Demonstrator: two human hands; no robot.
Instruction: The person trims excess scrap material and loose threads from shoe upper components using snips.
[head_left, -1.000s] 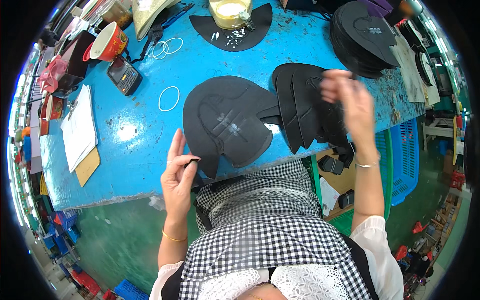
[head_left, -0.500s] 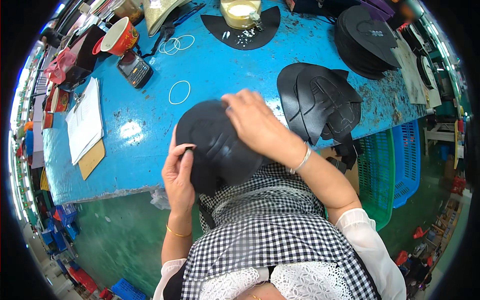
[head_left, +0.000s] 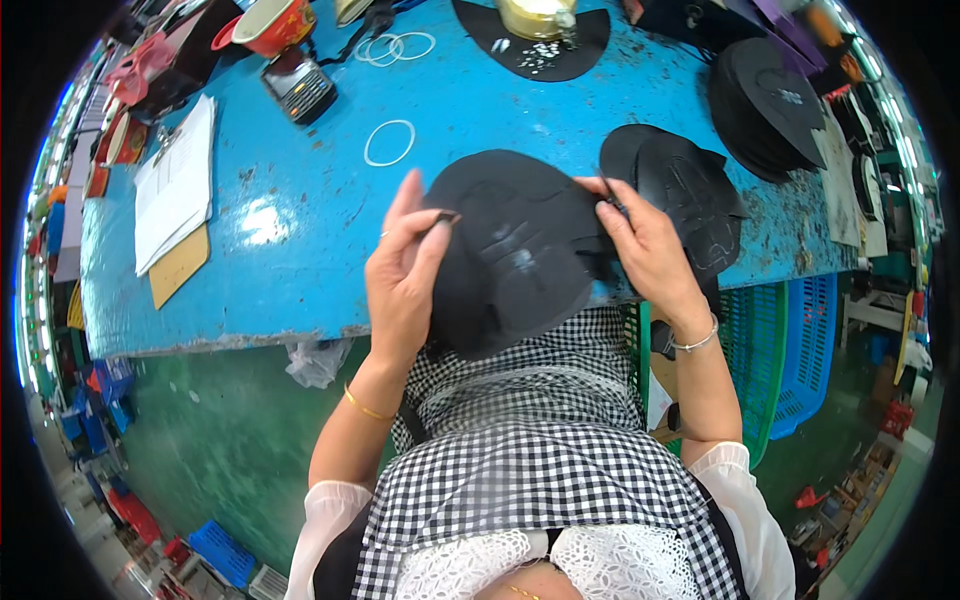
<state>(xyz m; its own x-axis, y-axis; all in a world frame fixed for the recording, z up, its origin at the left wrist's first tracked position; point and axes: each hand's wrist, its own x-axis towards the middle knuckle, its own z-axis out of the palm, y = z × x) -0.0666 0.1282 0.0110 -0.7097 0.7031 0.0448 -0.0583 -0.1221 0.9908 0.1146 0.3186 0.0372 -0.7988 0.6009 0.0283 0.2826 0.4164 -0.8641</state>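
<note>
A black leather-like piece [head_left: 525,235] with a rounded outline and raised lines is held up between my hands, over the table's front edge and my checked apron. My left hand [head_left: 405,285] pinches its left edge between thumb and finger, the other fingers lifted behind. At the right, my right hand [head_left: 650,240] is closed on a narrow part of the same piece. Just beyond my right hand, more black leather-like pieces [head_left: 690,195] lie overlapped on the table, partly hidden by that hand.
The blue table [head_left: 300,260] carries a clipboard with papers [head_left: 177,195], a keypad handset [head_left: 300,92], white rings [head_left: 390,142] and a red bowl [head_left: 275,28]. A tape roll [head_left: 537,20] rests on a black sheet. A stack of black pieces [head_left: 765,110] stands right, baskets [head_left: 803,345] below.
My right hand has gone from lying across the top of the black piece to gripping its right side. The piece is turned and shifted right, and my left hand still pinches its left edge.
</note>
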